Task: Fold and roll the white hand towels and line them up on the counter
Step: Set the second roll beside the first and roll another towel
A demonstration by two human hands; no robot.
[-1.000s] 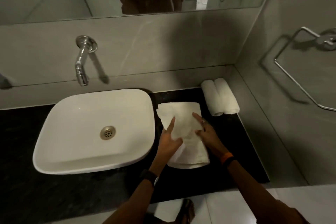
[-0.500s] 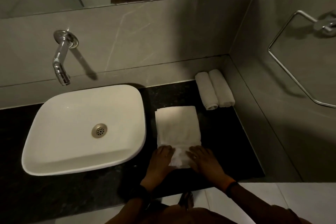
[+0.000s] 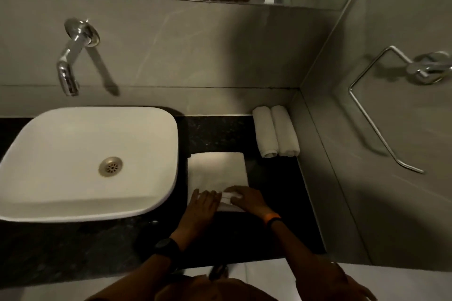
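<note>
We find two rolled towels (image 3: 275,131) lined up on the bench (image 3: 215,134); both hands (image 3: 223,199) press the third towel's (image 3: 217,170) near end, roll barely begun.

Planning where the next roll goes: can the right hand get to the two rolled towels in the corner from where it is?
Probably yes. The right hand rests on the flat towel, and only bare dark counter lies between it and the rolled towels.

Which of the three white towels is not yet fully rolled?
The flat towel under both hands beside the sink; the other two are finished rolls by the wall.
</note>
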